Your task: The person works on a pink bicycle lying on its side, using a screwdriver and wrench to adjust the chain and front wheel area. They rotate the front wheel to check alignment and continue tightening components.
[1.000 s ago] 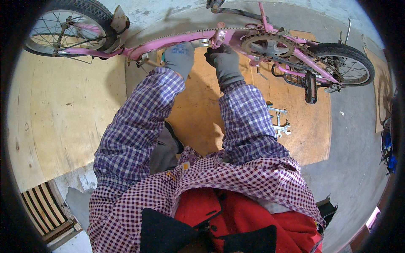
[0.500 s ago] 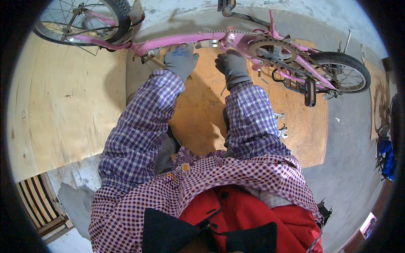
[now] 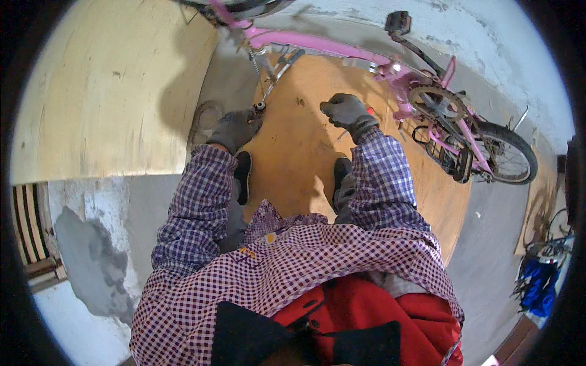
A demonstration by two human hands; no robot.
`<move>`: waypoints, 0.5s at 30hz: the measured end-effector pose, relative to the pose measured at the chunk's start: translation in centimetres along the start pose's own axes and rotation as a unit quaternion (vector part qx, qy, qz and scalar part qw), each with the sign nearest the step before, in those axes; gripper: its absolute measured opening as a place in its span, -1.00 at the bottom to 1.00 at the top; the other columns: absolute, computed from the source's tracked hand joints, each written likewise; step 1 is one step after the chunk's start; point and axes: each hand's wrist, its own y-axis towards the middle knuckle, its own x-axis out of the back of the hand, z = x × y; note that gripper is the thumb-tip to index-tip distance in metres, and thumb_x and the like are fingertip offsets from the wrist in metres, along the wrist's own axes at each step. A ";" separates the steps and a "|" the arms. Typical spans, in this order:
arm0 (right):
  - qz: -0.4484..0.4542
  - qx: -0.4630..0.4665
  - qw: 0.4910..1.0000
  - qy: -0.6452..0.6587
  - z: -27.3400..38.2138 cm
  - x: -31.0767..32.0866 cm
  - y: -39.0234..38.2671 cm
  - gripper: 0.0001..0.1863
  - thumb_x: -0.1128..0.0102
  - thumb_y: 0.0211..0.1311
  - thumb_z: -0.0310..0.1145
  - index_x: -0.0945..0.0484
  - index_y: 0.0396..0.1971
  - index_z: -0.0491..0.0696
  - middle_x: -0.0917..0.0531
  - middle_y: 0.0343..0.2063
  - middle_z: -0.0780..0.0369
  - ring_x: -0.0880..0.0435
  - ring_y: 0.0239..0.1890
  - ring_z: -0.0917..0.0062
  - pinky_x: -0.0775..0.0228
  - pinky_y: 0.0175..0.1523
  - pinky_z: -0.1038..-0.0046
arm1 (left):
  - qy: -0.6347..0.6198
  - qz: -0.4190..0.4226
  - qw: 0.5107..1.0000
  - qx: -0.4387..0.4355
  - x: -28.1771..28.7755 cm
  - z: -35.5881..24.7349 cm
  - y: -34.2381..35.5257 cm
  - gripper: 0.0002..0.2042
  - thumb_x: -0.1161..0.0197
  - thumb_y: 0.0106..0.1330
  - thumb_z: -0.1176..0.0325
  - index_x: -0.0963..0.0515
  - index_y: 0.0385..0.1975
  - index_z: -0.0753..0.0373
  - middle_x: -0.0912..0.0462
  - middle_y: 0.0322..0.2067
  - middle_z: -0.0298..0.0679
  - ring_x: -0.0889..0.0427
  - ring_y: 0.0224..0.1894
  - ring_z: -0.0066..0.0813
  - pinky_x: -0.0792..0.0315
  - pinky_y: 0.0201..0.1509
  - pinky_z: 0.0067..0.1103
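A pink bicycle (image 3: 317, 44) lies across the far side, its rear wheel (image 3: 503, 152) to the right. From the left end of its frame a silver handlebar (image 3: 267, 70) reaches toward me. My left hand (image 3: 235, 129), in a grey glove, is closed at the handlebar's near end; the exact grip is partly hidden. To the right, my right hand (image 3: 347, 114), also gloved, makes a fist above the board, nearest to the crankset (image 3: 436, 104). Whatever it may hold cannot be made out. A small red thing (image 3: 370, 111) shows just behind that hand.
An orange-brown board (image 3: 287, 146) lies beneath my hands, with my shoes (image 3: 243, 177) on it. A pale plywood sheet (image 3: 110, 91) takes up the left. One pedal (image 3: 398, 23) sticks up near the far wall. Blue cloth-like items (image 3: 540, 283) lie at the right.
My left hand has drawn back toward me and left, and the handlebar shows more. My right hand has shifted slightly nearer and right, away from the frame. The view has swung left.
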 end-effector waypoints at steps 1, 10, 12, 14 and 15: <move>0.002 -0.010 1.000 -0.028 0.8 -1.5 -0.2 -0.57 -0.28 0.11 -0.02 -0.68 -0.41 -0.18 -0.70 -0.55 0.16 -0.70 -0.50 0.41 -0.54 -0.30 0.31 | -0.016 -0.010 1.000 0.002 -1.1 2.6 -0.2 -0.63 -0.11 0.40 -0.02 -0.70 -0.18 0.12 -0.74 -0.20 -0.03 -0.69 -0.08 0.09 -0.53 0.08 -0.16; 0.069 0.007 0.993 -0.097 5.0 -17.5 4.4 -0.49 -0.36 0.11 0.07 -0.64 -0.51 -0.19 -0.68 -0.59 0.17 -0.67 -0.51 0.44 -0.52 -0.35 0.32 | -0.021 -0.012 0.998 0.056 -2.3 26.7 -3.2 -0.63 -0.16 0.37 0.00 -0.69 -0.11 0.15 -0.71 -0.13 0.05 -0.69 -0.04 0.09 -0.54 0.08 -0.16; 0.070 0.005 0.993 -0.092 6.5 -21.5 6.5 -0.46 -0.39 0.09 0.10 -0.63 -0.54 -0.19 -0.68 -0.60 0.16 -0.65 -0.53 0.44 -0.48 -0.37 0.32 | -0.031 -0.040 0.997 0.058 -2.0 31.9 -3.3 -0.63 -0.18 0.36 0.00 -0.68 -0.12 0.17 -0.71 -0.15 0.05 -0.70 -0.07 0.08 -0.54 0.07 -0.17; 0.063 -0.006 0.992 -0.110 8.5 -25.9 9.5 -0.44 -0.41 0.07 0.12 -0.62 -0.56 -0.18 -0.67 -0.60 0.16 -0.63 -0.54 0.45 -0.44 -0.39 0.31 | -0.036 -0.085 0.995 0.021 -1.3 37.7 -2.3 -0.62 -0.19 0.38 -0.02 -0.69 -0.21 0.21 -0.74 -0.27 0.02 -0.72 -0.19 0.06 -0.56 -0.03 -0.18; 0.059 0.005 0.990 -0.125 9.5 -28.3 11.2 -0.44 -0.41 0.07 0.12 -0.61 -0.56 -0.18 -0.67 -0.61 0.16 -0.62 -0.54 0.46 -0.43 -0.40 0.31 | -0.056 -0.096 0.993 0.033 -0.7 40.6 -1.7 -0.61 -0.20 0.38 -0.02 -0.69 -0.22 0.23 -0.74 -0.27 0.03 -0.72 -0.19 0.06 -0.56 -0.03 -0.19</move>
